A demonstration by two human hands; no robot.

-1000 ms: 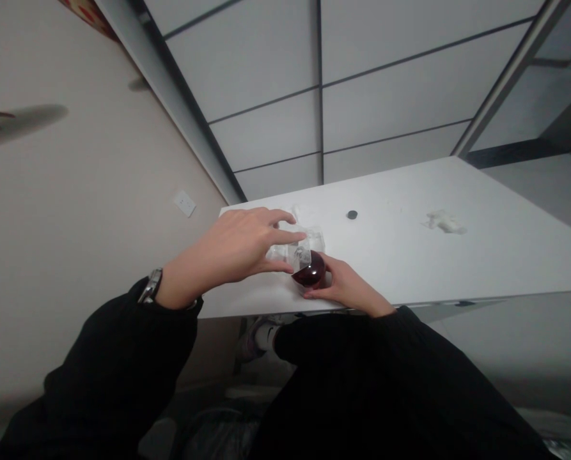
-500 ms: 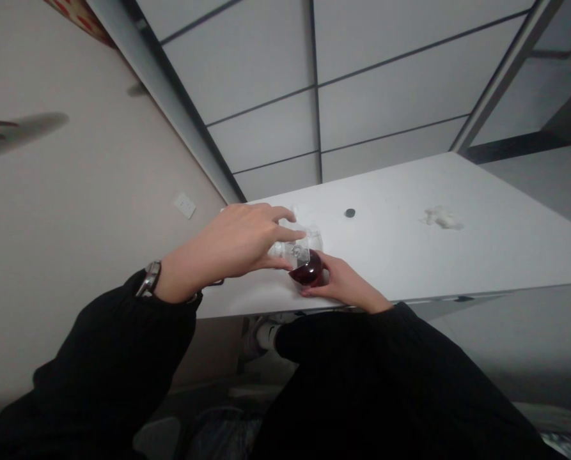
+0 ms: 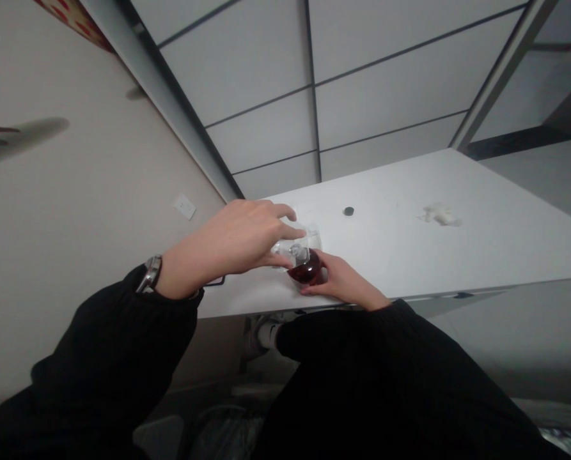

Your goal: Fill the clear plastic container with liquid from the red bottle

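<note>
Cradling a small round glass bottle (image 3: 308, 269) of dark red liquid in the right hand (image 3: 345, 285), with the grip curled around the bulb from below and the fingers (image 3: 316, 289) lying against the glass. Reaching in from the opposite side with the left hand (image 3: 234, 239), grip spread, fingers (image 3: 285, 231) arching over the bottle's clear neck (image 3: 298, 253) and a crinkled clear plastic wrap (image 3: 309, 237). Hiding part of the neck and wrap behind those fingers, leaving it impossible to tell whether the left grip is pinching anything or only hovering, or whether the neck has a cap.

Keeping the bottle near the front edge of a white desk (image 3: 391, 255), though without showing whether the glass is resting on the surface or lifted just above it. Showing a small black disc (image 3: 348, 211) farther along the desk, well apart from both hands, and a crumpled white scrap (image 3: 441, 215), too blurred to identify, beyond it.

Wearing a metal wristwatch (image 3: 151, 273) on the left wrist and black sleeves (image 3: 103, 345) on both arms, with the sleeves blocking most of the lower view. Showing a white wall socket (image 3: 185, 206) on the pale wall (image 3: 74, 191) and, beneath the desk, a shoe (image 3: 254, 338) cut off by the right sleeve.
</note>
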